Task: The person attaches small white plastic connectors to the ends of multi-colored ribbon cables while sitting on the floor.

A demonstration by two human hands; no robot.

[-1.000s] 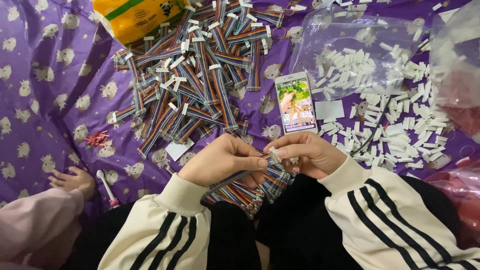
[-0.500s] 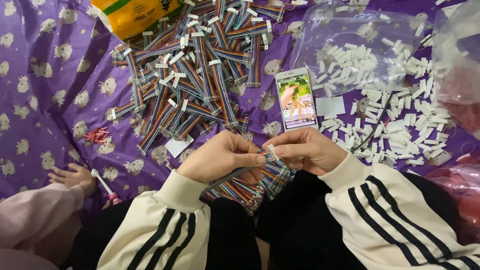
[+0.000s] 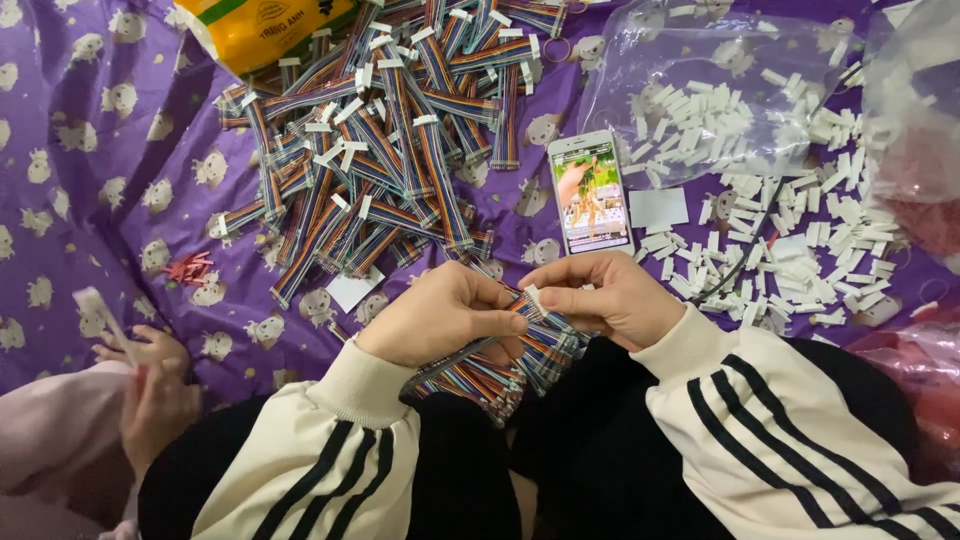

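My left hand (image 3: 445,315) and my right hand (image 3: 610,297) meet over my lap, pinching the end of a rainbow ribbon cable (image 3: 545,325) with a small white connector (image 3: 532,297) at its tip. A bundle of the same multicoloured cables (image 3: 490,375) lies across my lap under both hands. Both sleeves are cream with black stripes.
A large pile of finished ribbon cables (image 3: 380,140) lies on the purple patterned cloth (image 3: 90,180). Loose white connectors (image 3: 800,240) spread at right near a clear plastic bag (image 3: 700,90). A lit phone (image 3: 590,195) lies ahead. Another person's hands (image 3: 150,380) hold a white piece at left. A yellow bag (image 3: 265,30) sits at top.
My hands stay together on the cable end with small finger shifts. The other person's hand at left has lifted, raising a white piece.
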